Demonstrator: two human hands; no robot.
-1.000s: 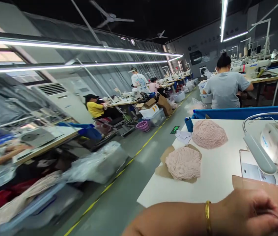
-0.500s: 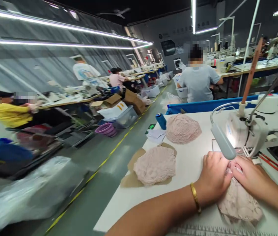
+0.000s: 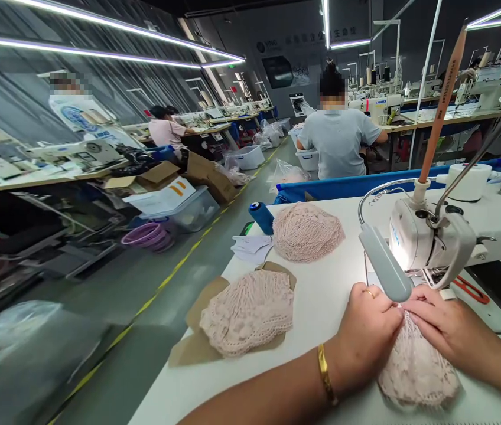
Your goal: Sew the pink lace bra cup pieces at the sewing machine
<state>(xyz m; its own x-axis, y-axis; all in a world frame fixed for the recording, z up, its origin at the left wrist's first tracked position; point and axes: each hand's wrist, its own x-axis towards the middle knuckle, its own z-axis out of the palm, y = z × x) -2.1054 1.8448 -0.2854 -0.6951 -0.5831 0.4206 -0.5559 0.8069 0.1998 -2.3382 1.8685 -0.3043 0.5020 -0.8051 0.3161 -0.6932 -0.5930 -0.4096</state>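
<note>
A pale pink lace piece (image 3: 419, 375) lies on the white table below the sewing machine (image 3: 425, 233). My left hand (image 3: 366, 336) is closed with its fingertips pinching the upper edge of the lace near the needle area. From the other side, my right hand (image 3: 445, 321) pinches the same edge, and the fingertips of both hands nearly meet. A grey lamp (image 3: 386, 265) hangs just above and partly covers the fingertips and the needle area.
Left of my hands lie a lace stack (image 3: 250, 313) on brown paper and another lace pile (image 3: 308, 232). Beside them are white folded paper (image 3: 253, 248) and a blue thread cone (image 3: 262, 217). Red-handled snips (image 3: 472, 289) rest right of the needle. A seated co-worker (image 3: 341, 141) is ahead.
My view has turned right, so the room and table things appear further left. Both hands stay on the lace by the machine, with the right fingers now closer together.
</note>
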